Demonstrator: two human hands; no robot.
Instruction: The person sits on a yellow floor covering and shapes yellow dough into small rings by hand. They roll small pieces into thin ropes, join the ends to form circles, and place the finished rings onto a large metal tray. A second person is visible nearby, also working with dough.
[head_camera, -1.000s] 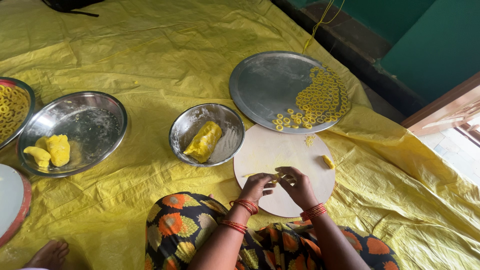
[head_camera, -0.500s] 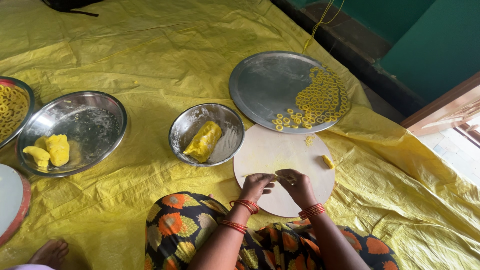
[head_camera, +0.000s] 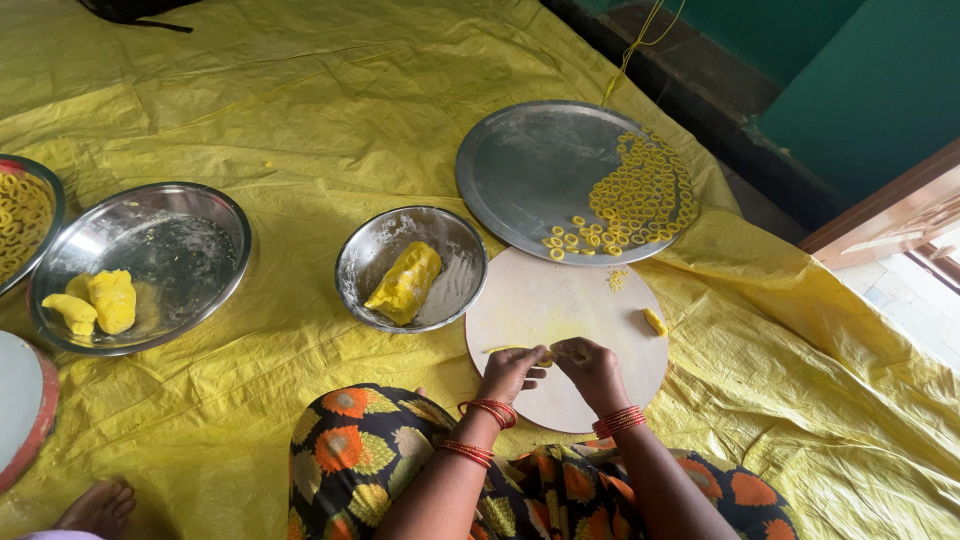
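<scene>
Pinching a thin dough strip on the round board, our left hand and right hand shape it. Many rings fill part of the steel plate; dough in the bowl remains unshaped.

From my remote view, a crumpled yellow plastic sheet carries a round wooden board, a steel tray, a small steel bowl and a wider steel dish.
</scene>
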